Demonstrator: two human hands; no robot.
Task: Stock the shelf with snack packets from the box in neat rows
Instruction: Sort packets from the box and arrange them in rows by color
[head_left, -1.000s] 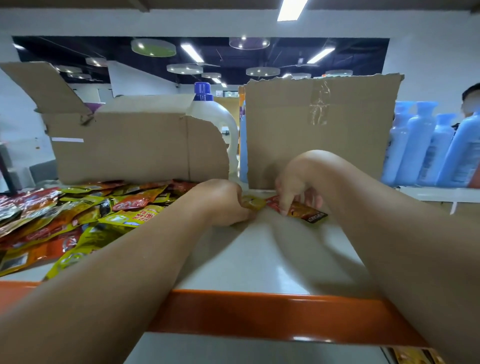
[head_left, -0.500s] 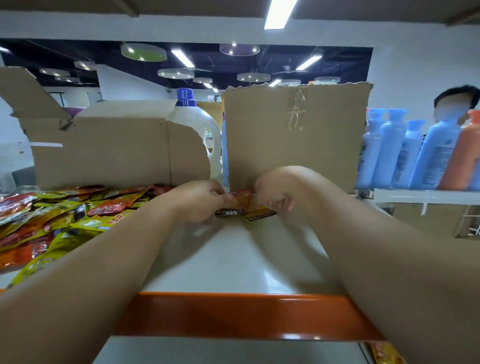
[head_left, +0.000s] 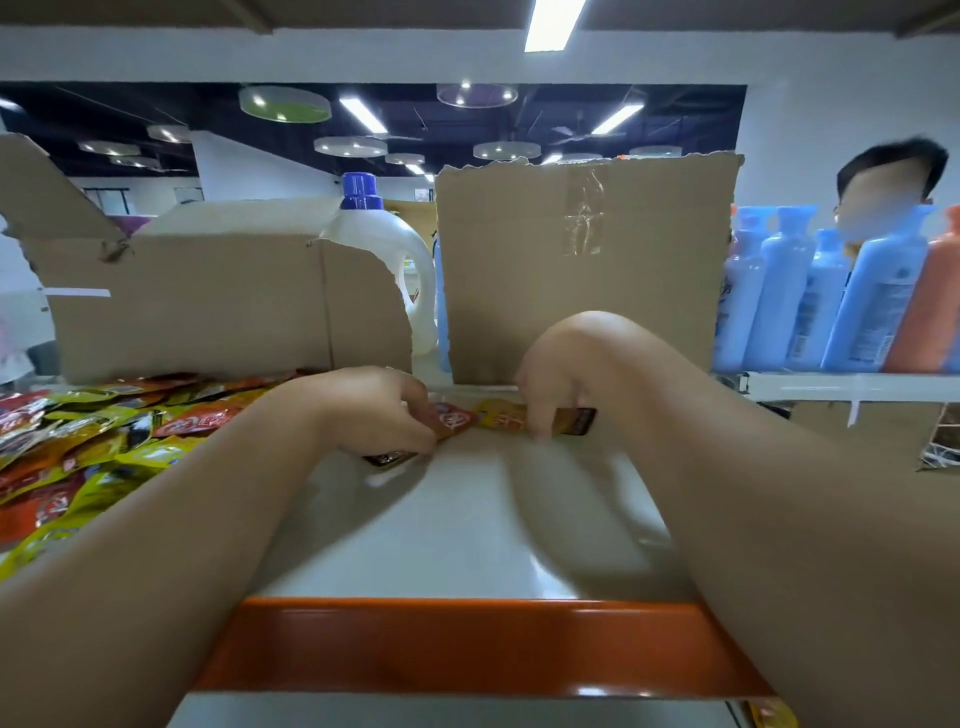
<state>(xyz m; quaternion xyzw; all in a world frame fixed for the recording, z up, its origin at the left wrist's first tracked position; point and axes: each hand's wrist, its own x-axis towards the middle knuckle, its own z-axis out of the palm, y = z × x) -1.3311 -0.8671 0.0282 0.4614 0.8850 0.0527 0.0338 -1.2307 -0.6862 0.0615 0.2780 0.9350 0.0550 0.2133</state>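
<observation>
Both my hands reach to the back of the white shelf (head_left: 467, 530). My left hand (head_left: 369, 410) grips a red-orange snack packet (head_left: 452, 420) that lies on the shelf. Just right of it, my right hand (head_left: 561, 374) pinches a yellow and dark packet (head_left: 506, 415) with its fingers pointing down. The two packets lie end to end, close to a cardboard sheet (head_left: 582, 270) standing at the back. A spread of red, orange and yellow packets (head_left: 98, 447) covers the shelf's left part.
A torn cardboard box piece (head_left: 208, 306) stands at the back left, a white jug with a blue cap (head_left: 384, 244) behind it. Blue and orange bottles (head_left: 831, 296) fill a shelf at right, a person behind them. An orange rail (head_left: 467, 649) edges the shelf front.
My hands have drawn apart sideways, and the two packets now lie side by side on the shelf instead of overlapping between my hands. The camera has shifted slightly.
</observation>
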